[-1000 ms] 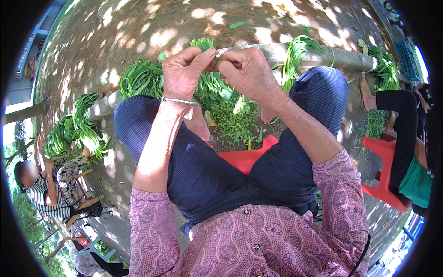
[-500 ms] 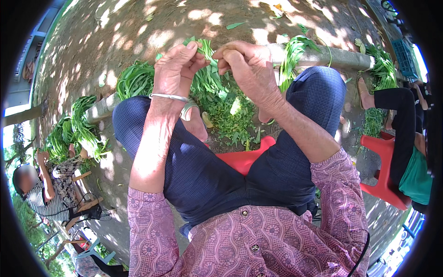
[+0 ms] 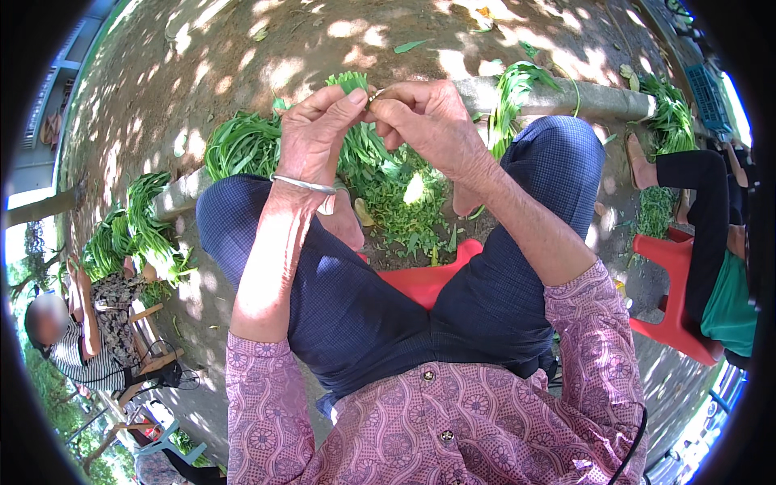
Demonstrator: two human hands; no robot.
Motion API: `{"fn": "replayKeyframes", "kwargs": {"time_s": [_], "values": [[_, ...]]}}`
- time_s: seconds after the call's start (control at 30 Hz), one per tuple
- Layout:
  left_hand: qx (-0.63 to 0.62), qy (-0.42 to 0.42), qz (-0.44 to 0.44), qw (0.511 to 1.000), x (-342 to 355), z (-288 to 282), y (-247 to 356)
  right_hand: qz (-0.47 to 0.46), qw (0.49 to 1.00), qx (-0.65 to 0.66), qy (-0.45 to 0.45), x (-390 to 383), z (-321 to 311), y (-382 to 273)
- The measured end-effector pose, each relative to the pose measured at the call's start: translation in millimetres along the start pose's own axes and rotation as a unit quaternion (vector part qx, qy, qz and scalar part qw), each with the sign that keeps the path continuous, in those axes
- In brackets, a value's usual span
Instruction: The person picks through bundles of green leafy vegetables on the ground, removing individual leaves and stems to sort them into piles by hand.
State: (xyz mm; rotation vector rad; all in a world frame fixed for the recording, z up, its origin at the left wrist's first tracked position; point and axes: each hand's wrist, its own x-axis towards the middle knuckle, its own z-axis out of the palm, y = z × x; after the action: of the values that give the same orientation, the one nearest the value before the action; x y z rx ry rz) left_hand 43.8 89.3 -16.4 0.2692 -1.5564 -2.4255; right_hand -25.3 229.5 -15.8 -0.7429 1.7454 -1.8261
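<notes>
My left hand [image 3: 311, 129], with a silver bangle at the wrist, pinches a small bunch of cut green stems and leaf [image 3: 347, 79] above my knees. My right hand [image 3: 428, 125] is right beside it, thumb and forefinger closed at the bunch's right side on something small and thin that I cannot make out. Behind and below both hands lie long leafy greens [image 3: 364, 145], a looser pile of them [image 3: 242, 141] to the left, and chopped leaves [image 3: 412, 218] between my feet.
A concrete curb [image 3: 477, 95] runs behind the greens, with more bunches [image 3: 517, 85] on it. A red stool [image 3: 408, 283] is under me. At left a seated person [image 3: 89, 339] handles greens; at right are another person's legs [image 3: 691, 170], a red stool [image 3: 671, 299] and a blue crate [image 3: 703, 93].
Half a second ago my hands were slightly apart; my right hand has moved left to meet the left again, and the left has turned slightly rightward with the bunch.
</notes>
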Motion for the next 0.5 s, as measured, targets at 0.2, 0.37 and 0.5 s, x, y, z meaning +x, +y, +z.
{"fn": "replayKeyframes", "kwargs": {"time_s": [0.2,0.37,0.5], "values": [[0.118,0.014,-0.022,0.993,2.1,-14.2,2.7,-0.064,0.980,-0.184,0.041,-2.5,3.5,-0.2],[0.173,0.023,0.001,0.985,-0.1,-8.3,6.1,-0.034,0.984,-0.170,0.034,-3.7,2.5,-1.2],[0.153,0.032,0.002,0.988,-0.1,-7.9,5.2,-0.059,0.984,-0.163,0.029,-3.3,5.0,-0.7]]}}
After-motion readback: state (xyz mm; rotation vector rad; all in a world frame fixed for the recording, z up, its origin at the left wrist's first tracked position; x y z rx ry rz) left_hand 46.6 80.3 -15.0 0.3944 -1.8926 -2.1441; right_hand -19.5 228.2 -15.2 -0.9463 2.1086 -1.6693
